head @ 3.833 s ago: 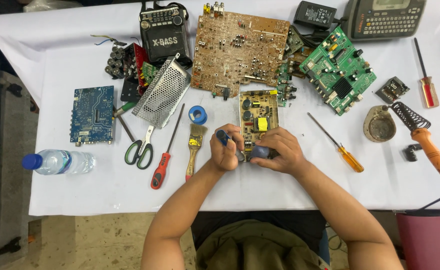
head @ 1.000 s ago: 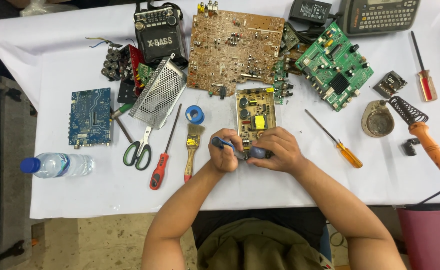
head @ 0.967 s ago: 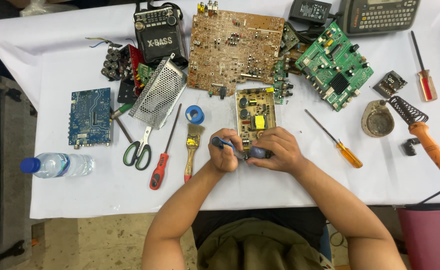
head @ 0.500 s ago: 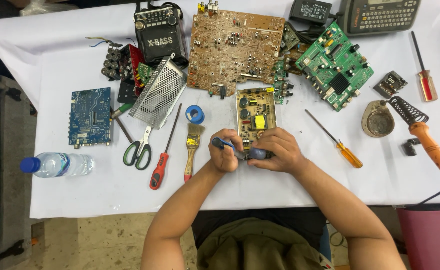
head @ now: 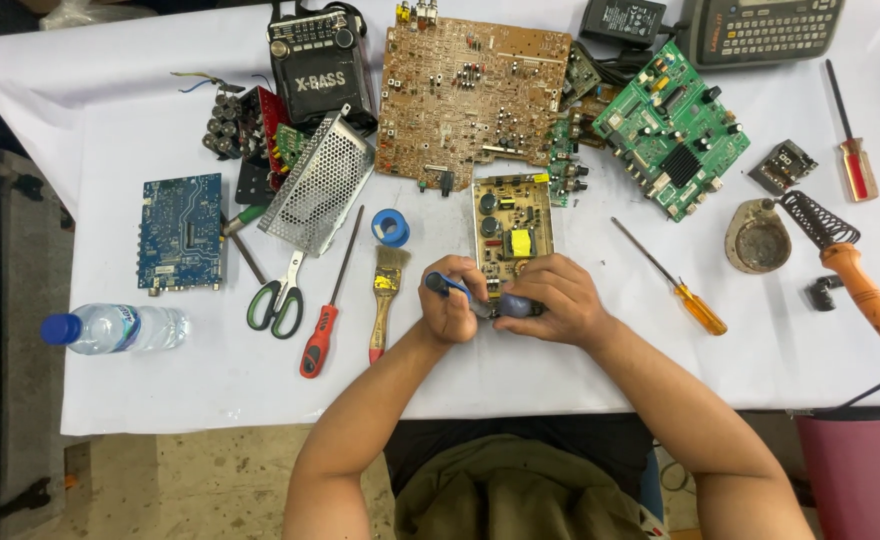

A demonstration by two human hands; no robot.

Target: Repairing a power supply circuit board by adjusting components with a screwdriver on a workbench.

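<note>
My left hand [head: 452,310] grips a blue-handled tool [head: 445,286] whose tip points right toward my other hand. My right hand [head: 550,298] is closed over a small dark blue part [head: 516,308] at the near end of a small yellowish circuit board [head: 512,225]. The two hands touch, just in front of that board, near the table's front edge. What lies under the fingers is hidden.
On the white table [head: 210,380] lie a brush [head: 385,300], red screwdriver [head: 322,330], green scissors [head: 278,295], blue tape roll [head: 392,228], blue board [head: 180,232], large brown board [head: 472,92], green board [head: 672,130], orange screwdriver [head: 682,285], soldering iron [head: 855,290] and water bottle [head: 115,328].
The hands have stayed together at the near end of the small board. The view has shifted slightly; nothing else on the table has moved.
</note>
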